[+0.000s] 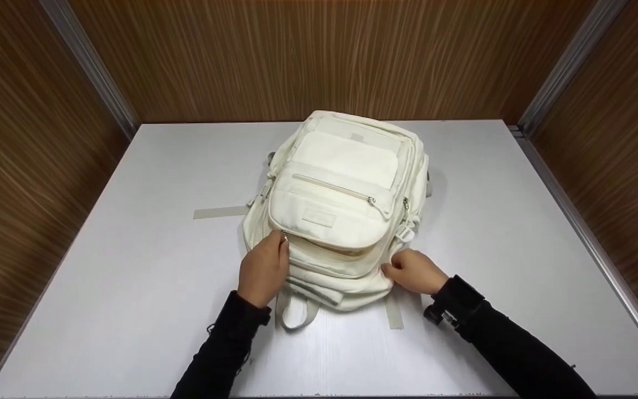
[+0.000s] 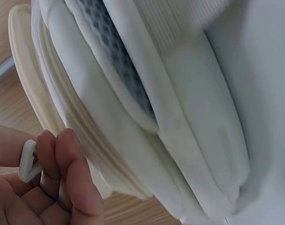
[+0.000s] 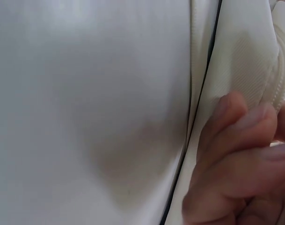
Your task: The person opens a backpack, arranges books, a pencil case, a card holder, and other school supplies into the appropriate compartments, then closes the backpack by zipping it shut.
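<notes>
A cream backpack (image 1: 352, 147) lies on its back on the white table, its top handle loop (image 1: 297, 321) toward me. Its front pocket (image 1: 330, 219) gapes a little along the curved edge nearest me. At the left end of that gap my left hand (image 1: 263, 270) pinches a zipper pull; in the left wrist view the pale zipper pull (image 2: 27, 161) shows between thumb and fingers. My right hand (image 1: 416, 270) grips the bag's fabric at its near right corner. Curled fingers (image 3: 254, 124) lie against the cloth beside a zipper (image 3: 279, 79) in the right wrist view.
The white table (image 1: 147, 266) carries strips of beige tape (image 1: 219, 213) that stick out around the bag. Wood-grain panels (image 1: 297, 61) stand at the back and both sides. A white buckle (image 1: 406, 235) hangs at the bag's right side.
</notes>
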### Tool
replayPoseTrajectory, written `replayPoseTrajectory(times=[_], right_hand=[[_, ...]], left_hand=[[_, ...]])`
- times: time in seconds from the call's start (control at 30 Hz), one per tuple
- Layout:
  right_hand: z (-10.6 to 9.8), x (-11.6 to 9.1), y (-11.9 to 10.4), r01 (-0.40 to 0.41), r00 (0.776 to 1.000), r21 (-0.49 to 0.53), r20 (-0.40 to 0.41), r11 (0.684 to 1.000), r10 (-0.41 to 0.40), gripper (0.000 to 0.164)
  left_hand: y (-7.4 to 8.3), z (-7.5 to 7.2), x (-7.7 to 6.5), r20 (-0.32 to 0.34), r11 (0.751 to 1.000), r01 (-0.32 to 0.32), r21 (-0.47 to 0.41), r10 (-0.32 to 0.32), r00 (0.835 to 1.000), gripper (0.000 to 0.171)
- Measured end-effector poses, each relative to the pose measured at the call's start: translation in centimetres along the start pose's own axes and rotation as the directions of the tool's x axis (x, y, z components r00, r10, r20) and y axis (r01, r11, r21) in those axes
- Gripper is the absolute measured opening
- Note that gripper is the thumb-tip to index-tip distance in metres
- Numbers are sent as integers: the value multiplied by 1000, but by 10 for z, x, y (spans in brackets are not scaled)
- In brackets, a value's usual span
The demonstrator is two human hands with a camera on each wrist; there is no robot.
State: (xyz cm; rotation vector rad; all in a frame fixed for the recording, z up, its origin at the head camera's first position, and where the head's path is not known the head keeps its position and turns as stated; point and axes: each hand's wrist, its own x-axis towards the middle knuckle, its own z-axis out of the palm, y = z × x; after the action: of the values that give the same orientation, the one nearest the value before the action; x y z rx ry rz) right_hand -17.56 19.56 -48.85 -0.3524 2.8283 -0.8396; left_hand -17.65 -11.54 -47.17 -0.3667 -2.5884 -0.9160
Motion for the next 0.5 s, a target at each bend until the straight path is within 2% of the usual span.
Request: replayPoseTrajectory(times=[0.13,0.37,0.5], right_hand=[[3,2,-4,11,1000,11,0,1000,-11,37],[7,5,-8,48,999,-1,-7,999,-48,38],[7,6,-10,43,999,-1,-8,999,-43,39]], left_hand=[[9,5,-3,11,1000,-27,4,27,1000,14],[28,15,-10,13,991,-134,-3,134,991,19],[42,21,-11,56,984,-180,-9,180,982,18]])
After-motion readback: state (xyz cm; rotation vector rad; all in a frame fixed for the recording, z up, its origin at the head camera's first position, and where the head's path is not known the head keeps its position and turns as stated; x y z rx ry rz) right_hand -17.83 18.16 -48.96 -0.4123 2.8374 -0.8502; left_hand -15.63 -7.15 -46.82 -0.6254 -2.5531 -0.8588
